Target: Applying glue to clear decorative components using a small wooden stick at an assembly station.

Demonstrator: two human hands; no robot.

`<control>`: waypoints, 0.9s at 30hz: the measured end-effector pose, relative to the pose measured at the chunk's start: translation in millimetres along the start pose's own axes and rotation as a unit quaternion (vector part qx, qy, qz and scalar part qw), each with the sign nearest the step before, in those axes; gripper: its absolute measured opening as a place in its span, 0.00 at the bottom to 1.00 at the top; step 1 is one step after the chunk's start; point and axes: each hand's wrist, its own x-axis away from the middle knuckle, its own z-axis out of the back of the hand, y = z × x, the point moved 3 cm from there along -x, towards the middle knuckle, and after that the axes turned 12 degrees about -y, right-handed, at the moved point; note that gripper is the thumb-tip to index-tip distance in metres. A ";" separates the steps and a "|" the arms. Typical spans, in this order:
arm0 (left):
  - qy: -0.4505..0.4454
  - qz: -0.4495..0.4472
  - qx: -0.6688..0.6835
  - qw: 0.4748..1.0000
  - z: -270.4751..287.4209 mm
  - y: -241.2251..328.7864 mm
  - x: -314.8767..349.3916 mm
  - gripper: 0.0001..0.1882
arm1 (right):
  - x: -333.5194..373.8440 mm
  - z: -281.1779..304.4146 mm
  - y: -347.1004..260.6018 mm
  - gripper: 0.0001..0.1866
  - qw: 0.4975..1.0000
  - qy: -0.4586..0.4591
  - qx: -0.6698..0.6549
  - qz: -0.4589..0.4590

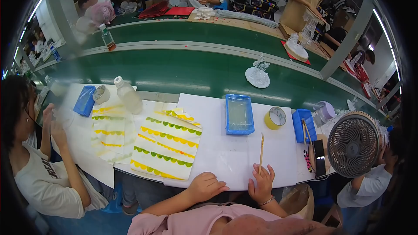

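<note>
My right hand [262, 183] is at the near edge of the white paper-covered table, its fingers holding a thin wooden paintbrush [261, 153] with the tip pointing up and away. Close by to the left, my left hand [208, 186] rests on the edge, fingers curled together and no object visible in them. Left of it lies a white sheet [167, 146] with rows of yellow and green scallops; its far corner is folded over. Beyond my hands sits a shallow blue tray [239, 115] containing what looks like clear liquid. A yellow tape roll [275, 118] stands right of the tray.
On the right are a blue basket [303, 126] with wooden sticks, a black device [319, 157] and a round fan [353, 146]. A white bottle [127, 95] stands far left, near another patterned sheet [111, 132]. A co-worker [48, 174] sits left; a green conveyor [196, 74] runs behind.
</note>
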 end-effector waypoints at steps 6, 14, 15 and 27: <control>-0.033 -0.005 -0.002 0.999 -0.7 0.9 -2.1 0.08 | 1.2 0.4 0.9 0.21 1.000 0.007 0.002 0.006; -0.030 -0.008 0.012 0.999 -1.8 0.0 -2.1 0.07 | -3.8 3.6 -3.7 0.13 1.000 0.010 0.013 0.000; -0.022 -0.004 0.006 1.000 -2.4 0.2 -2.6 0.07 | -4.3 3.9 -4.1 0.13 1.000 0.010 0.011 -0.002; -0.064 0.017 -0.023 0.998 -7.1 0.6 -8.7 0.05 | -5.7 4.3 -4.6 0.15 1.000 0.004 0.026 -0.007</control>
